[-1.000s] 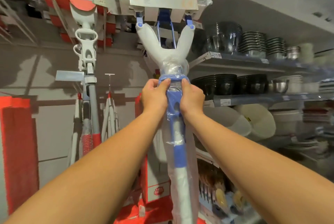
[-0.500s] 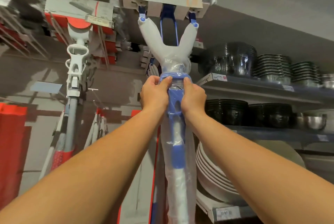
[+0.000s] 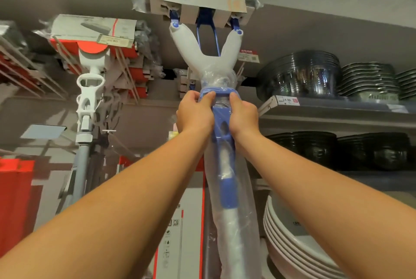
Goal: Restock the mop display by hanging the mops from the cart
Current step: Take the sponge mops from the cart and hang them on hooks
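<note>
A blue and white mop (image 3: 205, 53) wrapped in clear plastic is raised head-up in front of me, its cardboard-sleeved head near the ceiling. My left hand (image 3: 194, 113) and my right hand (image 3: 243, 116) grip the blue collar below the white Y-shaped yoke from either side. The handle runs down between my forearms. To the left a white and red mop (image 3: 90, 89) hangs on the display wall, with several more red-headed mops behind it. The cart is out of sight.
Shelves at the right hold stacked dark glass bowls (image 3: 299, 76) and black bowls (image 3: 315, 148), with white plates (image 3: 290, 240) lower down. A red and white box (image 3: 180, 222) stands below my left arm. Red panels (image 3: 15, 200) sit at the far left.
The view has tilted up and the mop sits higher against the ceiling. Both hands keep the same grip on the blue collar.
</note>
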The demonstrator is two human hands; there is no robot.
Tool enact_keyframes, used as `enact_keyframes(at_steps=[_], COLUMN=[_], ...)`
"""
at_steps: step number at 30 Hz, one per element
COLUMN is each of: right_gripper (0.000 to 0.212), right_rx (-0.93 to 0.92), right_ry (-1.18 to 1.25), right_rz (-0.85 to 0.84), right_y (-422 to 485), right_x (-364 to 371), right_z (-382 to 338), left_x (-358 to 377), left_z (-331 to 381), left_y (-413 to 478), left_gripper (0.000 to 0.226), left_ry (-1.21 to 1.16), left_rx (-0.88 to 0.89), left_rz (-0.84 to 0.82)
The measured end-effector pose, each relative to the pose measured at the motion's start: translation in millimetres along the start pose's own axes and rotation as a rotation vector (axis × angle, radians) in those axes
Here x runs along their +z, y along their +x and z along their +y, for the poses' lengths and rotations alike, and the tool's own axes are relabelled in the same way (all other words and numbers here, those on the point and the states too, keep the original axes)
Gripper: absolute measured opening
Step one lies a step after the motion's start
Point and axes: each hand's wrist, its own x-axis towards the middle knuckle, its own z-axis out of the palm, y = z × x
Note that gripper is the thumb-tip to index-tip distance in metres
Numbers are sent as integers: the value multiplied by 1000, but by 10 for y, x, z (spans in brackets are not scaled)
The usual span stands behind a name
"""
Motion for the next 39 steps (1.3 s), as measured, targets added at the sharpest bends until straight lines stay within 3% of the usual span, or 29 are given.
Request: enact_keyframes(at_steps=[15,27,39], right_gripper=[41,34,40], right_rx=[26,2,62], right_ry=[55,195,274], right_rz=[-45,-172,-136], right_y=[982,1589,1774], right_x=[281,397,546], right_z=[539,803,1095], left_x=[542,915,1116], left_z=[-411,-604,-768], left_y=[821,1181,1289], left_gripper=[25,26,28], left_ry=[130,237,300], left_rx=[83,141,100], left_rz=[-43,84,104])
